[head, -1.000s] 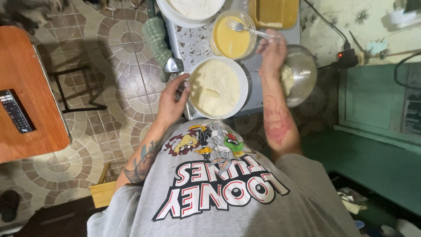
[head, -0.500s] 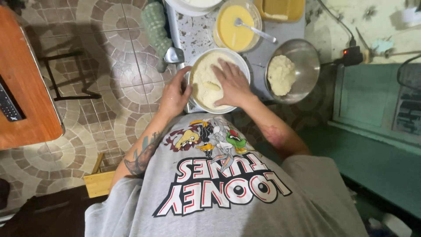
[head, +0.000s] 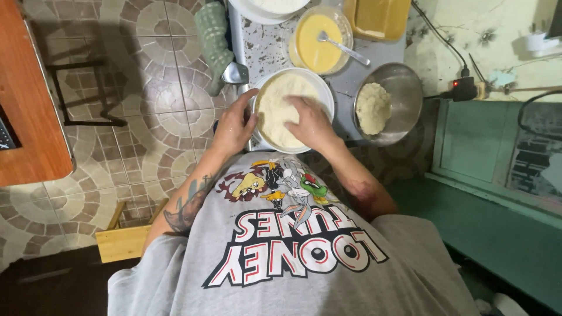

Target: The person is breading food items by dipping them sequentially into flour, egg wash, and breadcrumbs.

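A white bowl full of pale breadcrumbs or flour sits at the near edge of a speckled counter. My left hand grips the bowl's left rim. My right hand lies palm down inside the bowl, pressing into the crumbs; whatever is under it is hidden. Beyond stands a clear bowl of yellow beaten egg with a fork resting in it. To the right, a metal bowl holds a lump of pale coated food.
A yellow tray and a white dish stand at the counter's far end. A green cloth and a metal spoon hang at the left edge. A wooden table stands left, a green cabinet right.
My right hand came back from the egg bowl and metal bowl into the white bowl and now presses on the crumbs. The left hand stays on the rim.
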